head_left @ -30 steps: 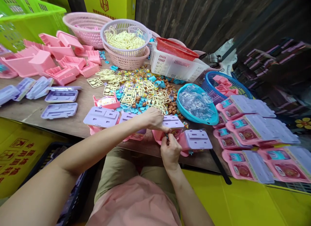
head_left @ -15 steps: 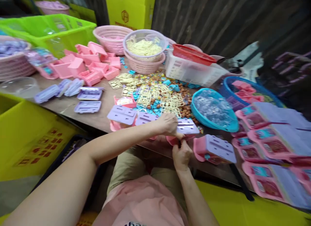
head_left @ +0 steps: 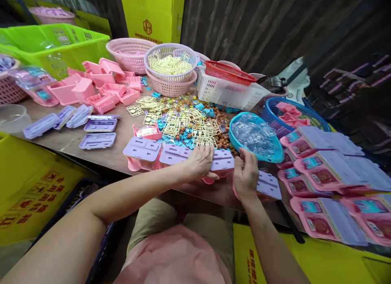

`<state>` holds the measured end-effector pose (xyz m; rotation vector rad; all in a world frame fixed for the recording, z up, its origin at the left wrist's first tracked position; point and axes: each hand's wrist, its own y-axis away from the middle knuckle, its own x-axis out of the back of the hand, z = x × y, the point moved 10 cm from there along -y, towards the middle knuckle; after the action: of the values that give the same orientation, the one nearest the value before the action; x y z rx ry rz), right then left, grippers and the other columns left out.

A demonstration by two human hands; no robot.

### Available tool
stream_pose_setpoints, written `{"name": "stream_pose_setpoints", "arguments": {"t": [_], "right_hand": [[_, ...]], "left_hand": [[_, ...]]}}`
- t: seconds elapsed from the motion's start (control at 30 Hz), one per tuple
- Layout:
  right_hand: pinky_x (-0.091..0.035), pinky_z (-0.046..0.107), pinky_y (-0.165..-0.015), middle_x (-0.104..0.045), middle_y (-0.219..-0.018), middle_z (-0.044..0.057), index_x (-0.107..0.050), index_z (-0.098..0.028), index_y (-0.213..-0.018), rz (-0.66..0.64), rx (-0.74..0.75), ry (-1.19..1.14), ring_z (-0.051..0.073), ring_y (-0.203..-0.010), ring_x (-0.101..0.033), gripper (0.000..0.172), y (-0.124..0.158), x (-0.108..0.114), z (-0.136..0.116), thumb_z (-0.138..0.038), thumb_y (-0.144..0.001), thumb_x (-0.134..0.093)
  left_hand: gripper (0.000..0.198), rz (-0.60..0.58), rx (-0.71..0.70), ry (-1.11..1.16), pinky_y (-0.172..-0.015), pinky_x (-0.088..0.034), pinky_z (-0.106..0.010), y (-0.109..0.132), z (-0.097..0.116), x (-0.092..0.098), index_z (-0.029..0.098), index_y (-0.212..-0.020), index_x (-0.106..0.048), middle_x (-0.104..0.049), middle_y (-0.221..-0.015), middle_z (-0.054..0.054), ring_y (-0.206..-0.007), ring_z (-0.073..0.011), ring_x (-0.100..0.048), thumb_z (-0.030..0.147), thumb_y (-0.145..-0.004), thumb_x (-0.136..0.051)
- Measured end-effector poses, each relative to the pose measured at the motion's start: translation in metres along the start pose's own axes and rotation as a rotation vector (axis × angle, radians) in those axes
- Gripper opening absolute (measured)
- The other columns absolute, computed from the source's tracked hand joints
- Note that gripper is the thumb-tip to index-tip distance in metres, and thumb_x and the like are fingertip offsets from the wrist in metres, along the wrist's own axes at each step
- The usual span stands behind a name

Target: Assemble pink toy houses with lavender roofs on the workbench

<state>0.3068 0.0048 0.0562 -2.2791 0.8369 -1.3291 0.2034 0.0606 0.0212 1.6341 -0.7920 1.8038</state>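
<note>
Four pink toy boxes with purple lids stand in a row along the table's front edge. My left hand [head_left: 200,162] is closed over the left end of the third toy box [head_left: 223,161], fingers on its lid and thumb low against its front side. My right hand [head_left: 246,172] is raised between that box and the rightmost toy box [head_left: 269,185], its fingers curled towards the thumb. Whatever it may hold is hidden. Further left are the first toy box [head_left: 142,149] and the second toy box [head_left: 174,154], which my left forearm partly covers.
Behind the row lie cream part frames [head_left: 205,131] and small blue and brown pieces. A blue basket [head_left: 281,156] holds clear plastic parts. Stacked finished-looking toy boxes [head_left: 332,170] fill the right side. Purple lids [head_left: 97,140] and pink shells [head_left: 84,90] lie left. A black strap [head_left: 291,223] crosses the front edge.
My right hand has moved up and right, away from the third box's front side. My left hand stays on that box, its thumb now further from the right hand. The view has shifted slightly.
</note>
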Motion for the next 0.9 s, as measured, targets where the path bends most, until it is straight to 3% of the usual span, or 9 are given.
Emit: {"name": "stream_pose_setpoints", "arguments": {"t": [0.1,0.2,0.37,0.5,0.67,0.73,0.8,0.9], "right_hand": [[-0.043,0.033,-0.079,-0.067,-0.094,0.01,-0.064,-0.017,-0.092,-0.255,-0.098,-0.017,0.021,-0.089,-0.058,0.036,-0.027,-0.046,0.022,-0.035,-0.086,-0.034],[-0.041,0.028,-0.064,-0.068,-0.076,0.006,-0.067,-0.02,-0.081,-0.333,-0.147,-0.008,0.018,-0.069,-0.058,0.037,-0.027,-0.07,0.037,-0.037,-0.086,-0.034],[-0.039,0.027,-0.063,-0.069,-0.079,0.007,-0.067,-0.02,-0.085,-0.329,-0.187,0.001,0.018,-0.07,-0.059,0.04,-0.017,-0.073,0.045,-0.04,-0.087,-0.032],[-0.04,0.029,-0.068,-0.069,-0.087,0.01,-0.066,-0.017,-0.086,-0.292,-0.189,-0.025,0.02,-0.077,-0.06,0.044,-0.016,-0.071,0.043,-0.04,-0.088,-0.027],[-0.041,0.028,-0.064,-0.068,-0.08,0.008,-0.065,-0.018,-0.082,-0.267,-0.162,-0.077,0.018,-0.07,-0.059,0.044,-0.018,-0.073,0.042,-0.041,-0.089,-0.028],[-0.041,0.027,-0.062,-0.067,-0.076,0.007,-0.065,-0.018,-0.082,-0.252,-0.138,-0.103,0.016,-0.067,-0.058,0.045,-0.021,-0.068,0.04,-0.043,-0.09,-0.028],[-0.042,0.027,-0.066,-0.067,-0.083,0.009,-0.064,-0.016,-0.088,-0.191,-0.11,-0.121,0.017,-0.074,-0.059,0.045,-0.022,-0.052,0.033,-0.044,-0.09,-0.029],[-0.041,0.034,-0.081,-0.059,-0.104,0.016,-0.055,-0.012,-0.106,0.013,-0.082,-0.121,0.021,-0.097,-0.054,0.04,-0.011,-0.011,0.009,-0.041,-0.091,-0.032]], "left_hand": [[0.074,0.017,-0.029,-0.074,-0.077,-0.035,-0.036,0.001,0.007,-0.002,0.003,-0.115,-0.044,-0.051,-0.107,-0.019,-0.094,-0.0297,-0.047,0.061,-0.071,-0.057],[0.07,0.012,-0.046,-0.117,-0.073,-0.035,-0.036,0.0,0.012,-0.003,-0.002,-0.113,-0.047,-0.052,-0.1,-0.019,-0.089,-0.0295,-0.048,0.056,-0.074,-0.056],[0.062,-0.019,-0.06,-0.14,-0.071,-0.036,-0.036,-0.001,0.017,-0.004,-0.002,-0.11,-0.05,-0.052,-0.097,-0.018,-0.086,-0.0285,-0.048,0.05,-0.077,-0.053],[0.063,0.022,-0.058,-0.16,-0.071,-0.036,-0.035,0.002,0.018,-0.003,-0.001,-0.117,-0.046,-0.053,-0.099,-0.017,-0.086,-0.0278,-0.048,0.049,-0.079,-0.052],[0.08,0.001,-0.093,-0.097,-0.076,-0.037,-0.037,0.0,0.016,-0.005,-0.001,-0.115,-0.046,-0.053,-0.103,-0.019,-0.092,-0.0303,-0.049,0.066,-0.073,-0.051],[0.084,-0.026,-0.078,0.008,-0.081,-0.037,-0.037,-0.002,0.01,-0.002,0.0,-0.118,-0.044,-0.053,-0.106,-0.02,-0.096,-0.031,-0.049,0.069,-0.071,-0.05],[0.074,-0.005,-0.009,0.246,-0.085,-0.036,-0.036,0.0,-0.001,0.009,0.005,-0.122,-0.042,-0.053,-0.111,-0.018,-0.102,-0.0291,-0.049,0.065,-0.079,-0.043],[0.058,0.088,0.162,0.97,-0.081,-0.039,-0.032,0.013,-0.022,0.024,0.013,-0.12,-0.047,-0.057,-0.099,-0.01,-0.091,-0.021,-0.053,0.057,-0.088,-0.026]]}}
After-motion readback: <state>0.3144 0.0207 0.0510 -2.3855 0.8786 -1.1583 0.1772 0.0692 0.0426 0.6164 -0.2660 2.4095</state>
